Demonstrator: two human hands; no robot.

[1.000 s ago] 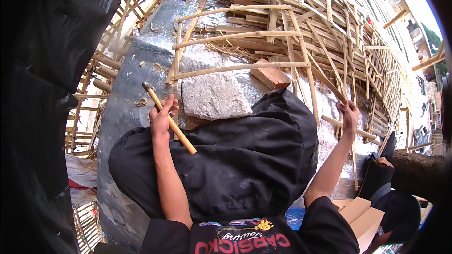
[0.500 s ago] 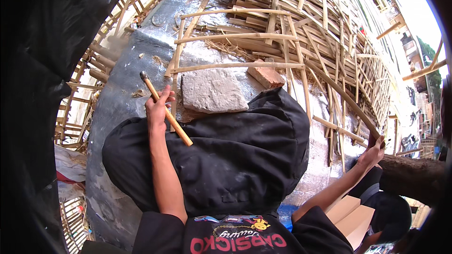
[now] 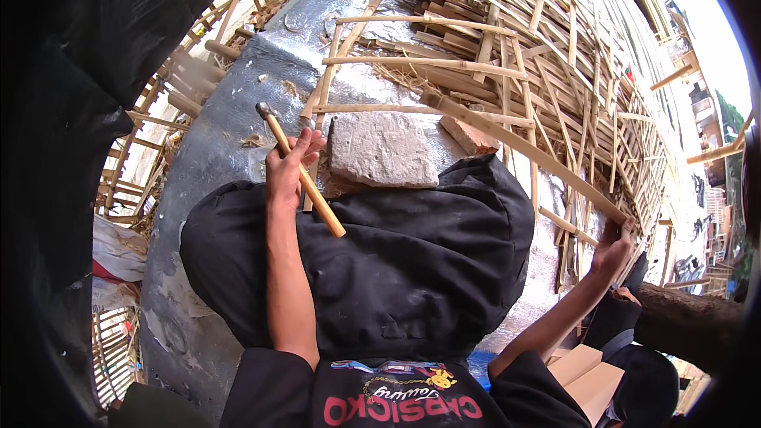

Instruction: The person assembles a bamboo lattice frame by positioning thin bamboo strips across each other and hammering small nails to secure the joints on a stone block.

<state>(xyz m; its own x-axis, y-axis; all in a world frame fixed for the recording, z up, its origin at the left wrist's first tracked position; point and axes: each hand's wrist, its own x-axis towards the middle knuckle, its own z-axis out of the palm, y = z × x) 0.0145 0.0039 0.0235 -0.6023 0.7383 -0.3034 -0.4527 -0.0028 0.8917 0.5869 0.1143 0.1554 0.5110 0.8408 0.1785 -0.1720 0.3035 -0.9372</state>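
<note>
My left hand [image 3: 287, 168] is closed loosely on a hammer [image 3: 327, 214]. Its small dark head points up and away; the pale wooden handle slants down over my black trousers. On the right, my right hand [image 3: 613, 249] grips the near end of a long flat bamboo strip [image 3: 543, 160]. The strip's far end hangs over a ladder-like bamboo frame [image 3: 432, 61], near its closest crosspiece; whether they touch I cannot tell. A rough grey stone block [image 3: 382, 150] rests in front of my legs, against that crosspiece. Beside it, a reddish brick [image 3: 471, 139] is partly covered by the strip.
A big heap of bamboo strips [image 3: 547, 20] spreads across the far right. A grey plastic sheet [image 3: 210, 131] covers the ground. At the lower right are an opened cardboard box [image 3: 590, 376], a thick log [image 3: 690, 321] and something dark, perhaps another person's clothing.
My right hand has moved slightly left, and the strip's far end has swung in above the frame and brick. The hammer stays in my left hand. The whole view has shifted a little.
</note>
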